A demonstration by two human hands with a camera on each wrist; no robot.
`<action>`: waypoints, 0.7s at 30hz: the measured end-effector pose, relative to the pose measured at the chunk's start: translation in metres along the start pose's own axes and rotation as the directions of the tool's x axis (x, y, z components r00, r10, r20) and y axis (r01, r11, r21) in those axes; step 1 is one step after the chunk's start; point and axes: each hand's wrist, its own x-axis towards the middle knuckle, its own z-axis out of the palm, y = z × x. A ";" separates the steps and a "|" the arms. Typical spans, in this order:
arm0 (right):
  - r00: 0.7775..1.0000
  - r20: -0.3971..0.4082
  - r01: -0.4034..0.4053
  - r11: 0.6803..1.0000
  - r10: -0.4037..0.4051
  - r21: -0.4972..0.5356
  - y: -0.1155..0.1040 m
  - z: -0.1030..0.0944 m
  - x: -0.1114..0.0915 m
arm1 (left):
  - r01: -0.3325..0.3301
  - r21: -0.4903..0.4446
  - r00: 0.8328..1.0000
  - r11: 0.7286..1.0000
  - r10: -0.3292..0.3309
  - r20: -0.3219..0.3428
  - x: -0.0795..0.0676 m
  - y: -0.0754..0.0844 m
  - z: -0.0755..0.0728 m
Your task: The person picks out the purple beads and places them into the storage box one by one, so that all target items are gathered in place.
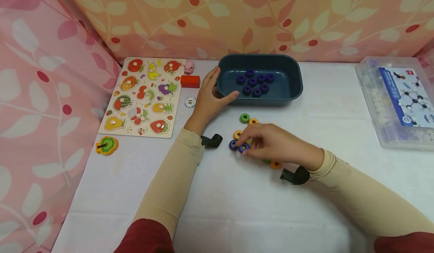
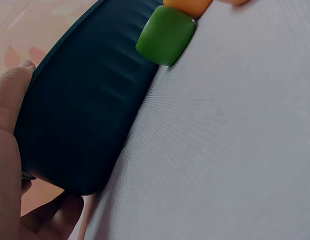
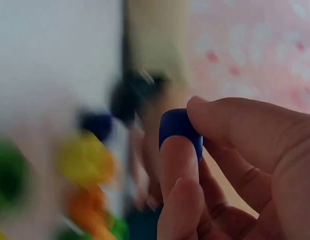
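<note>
My left hand [image 1: 209, 98] grips the left end of a dark teal plastic tub [image 1: 259, 101], its thumb at the near rim and its fingers along the end wall. Inside the tub lie several dark purple ring beads [image 1: 252, 82]. My right hand [image 1: 276, 143] pinches a blue-purple ring bead [image 3: 178, 125] between thumb and fingertips, low over the cloth. Beside it is another purple bead [image 1: 233, 144]. Around and partly under this hand are a green bead [image 1: 244, 118], an orange bead [image 1: 275, 165] and other yellow-orange ones, some hidden by the fingers.
To the left lies a wooden fruit puzzle board [image 1: 145, 98], with a red block [image 1: 190, 81], a pink pig figure [image 1: 189, 67] and a poker chip [image 1: 190, 102] by its right edge. A tree-shaped piece [image 1: 107, 146] sits nearer. At right stands a clear plastic case [image 1: 373, 106].
</note>
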 end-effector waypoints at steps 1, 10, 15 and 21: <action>0.999 -0.033 -0.007 1.000 0.006 -0.003 0.000 -0.011 0.001 | 0.005 0.007 1.000 1.000 -0.005 0.002 0.000 0.000 0.000; 0.911 -0.279 -0.303 0.952 0.305 0.052 0.022 -0.093 0.048 | 0.018 0.006 1.000 1.000 -0.019 0.009 -0.001 0.000 -0.002; 0.925 -0.229 -0.307 0.951 0.304 0.023 0.041 -0.101 0.090 | 0.030 -0.002 0.999 1.000 -0.030 0.019 -0.002 0.000 -0.002; 0.943 -0.161 -0.300 0.953 0.293 -0.025 0.060 -0.098 0.119 | 0.039 -0.005 0.999 0.999 -0.039 0.022 -0.001 -0.001 0.001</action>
